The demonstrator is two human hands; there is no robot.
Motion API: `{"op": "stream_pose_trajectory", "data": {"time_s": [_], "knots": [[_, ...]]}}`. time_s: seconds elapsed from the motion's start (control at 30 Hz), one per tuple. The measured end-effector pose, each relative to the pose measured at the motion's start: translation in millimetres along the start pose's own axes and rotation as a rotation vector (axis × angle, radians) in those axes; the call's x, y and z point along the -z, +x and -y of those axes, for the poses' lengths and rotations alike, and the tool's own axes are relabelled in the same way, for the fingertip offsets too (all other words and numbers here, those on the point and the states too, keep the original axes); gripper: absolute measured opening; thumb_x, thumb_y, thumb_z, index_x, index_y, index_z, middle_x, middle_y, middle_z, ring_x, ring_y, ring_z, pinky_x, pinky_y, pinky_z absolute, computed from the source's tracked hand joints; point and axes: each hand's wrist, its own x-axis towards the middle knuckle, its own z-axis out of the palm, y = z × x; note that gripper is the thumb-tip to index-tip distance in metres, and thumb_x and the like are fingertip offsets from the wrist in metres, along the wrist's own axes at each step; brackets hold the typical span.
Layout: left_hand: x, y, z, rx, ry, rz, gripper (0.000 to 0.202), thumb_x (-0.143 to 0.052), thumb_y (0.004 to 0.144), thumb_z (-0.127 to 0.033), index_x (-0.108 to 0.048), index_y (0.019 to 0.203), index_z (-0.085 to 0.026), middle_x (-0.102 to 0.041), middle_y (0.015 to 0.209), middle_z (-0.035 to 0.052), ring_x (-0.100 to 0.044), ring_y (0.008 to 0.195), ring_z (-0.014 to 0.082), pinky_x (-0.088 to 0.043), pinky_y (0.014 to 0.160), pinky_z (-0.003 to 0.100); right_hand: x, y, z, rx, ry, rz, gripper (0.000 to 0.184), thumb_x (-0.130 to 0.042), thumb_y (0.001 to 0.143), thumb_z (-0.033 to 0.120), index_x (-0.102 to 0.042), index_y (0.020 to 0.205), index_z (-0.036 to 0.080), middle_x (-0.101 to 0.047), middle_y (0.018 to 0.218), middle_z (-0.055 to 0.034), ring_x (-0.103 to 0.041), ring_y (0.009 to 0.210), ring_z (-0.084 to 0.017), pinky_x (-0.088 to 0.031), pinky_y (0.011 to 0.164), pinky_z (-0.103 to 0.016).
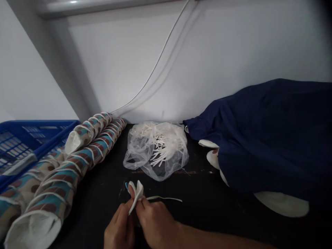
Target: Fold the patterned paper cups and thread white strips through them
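Note:
My left hand (pixel 118 226) is closed, its fingers pinching a small folded white fabric piece (pixel 138 192) with a bit of brown and blue at its left edge. From the other side, my right hand (pixel 158 221) also grips this piece, close against the left. A thin white strip (pixel 168 198) sticks out past the right hand over the black table. Most of the fabric's lower part is hidden by the fingers. Beyond the hands lies a clear plastic bag (pixel 166 169) with many short white strips (pixel 159 148) in it.
Long stacks of nested, patterned fabric cups with white rims (pixel 70 173) lie on the left, beside a blue plastic basket (pixel 57 140). On the right, a dark blue cloth (pixel 259 138) covers more white-rimmed pieces (pixel 282 204). A white cable (pixel 155 65) runs down the wall.

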Motion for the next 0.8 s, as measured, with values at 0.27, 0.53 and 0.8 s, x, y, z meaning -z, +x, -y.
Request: {"op": "stream_pose_trajectory", "data": {"time_s": [0.27, 0.53, 0.8], "knots": [[5.2, -4, -1, -0.059, 0.046, 0.033, 0.032, -0.046, 0.092, -0.014, -0.062, 0.118, -0.022, -0.071, 0.089, 0.0035, -0.07, 0.077, 0.0156, -0.054, 0.068, 0.021, 15, 9, 0, -0.023, 0.182, 0.109, 0.029, -0.045, 0.091, 0.009, -0.07, 0.105, 0.014, -0.075, 0.096, -0.0105, -0.073, 0.079, -0.022, -0.057, 0.069, -0.028], [23.5, 6, 1, 0.062, 0.021, 0.079, 0.015, -0.055, 0.091, -0.023, -0.067, 0.097, -0.019, -0.07, 0.072, -0.0007, -0.067, 0.059, 0.0135, -0.053, 0.057, 0.018, 13, -1, 3, 0.166, 0.217, -0.058, 0.043, -0.044, 0.095, 0.012, -0.052, 0.137, 0.017, -0.067, 0.126, -0.0113, -0.067, 0.11, -0.021, -0.051, 0.092, -0.027], [23.9, 15, -11, -0.064, -0.012, 0.103, 0.025, -0.055, 0.089, -0.016, -0.068, 0.111, -0.019, -0.075, 0.085, 0.0018, -0.073, 0.072, 0.0148, -0.056, 0.065, 0.017, 14, -11, -3, 0.097, -0.27, 0.003, 0.026, -0.046, 0.088, 0.005, -0.066, 0.103, 0.01, -0.075, 0.088, -0.012, -0.073, 0.073, -0.026, -0.051, 0.062, -0.028]]}}
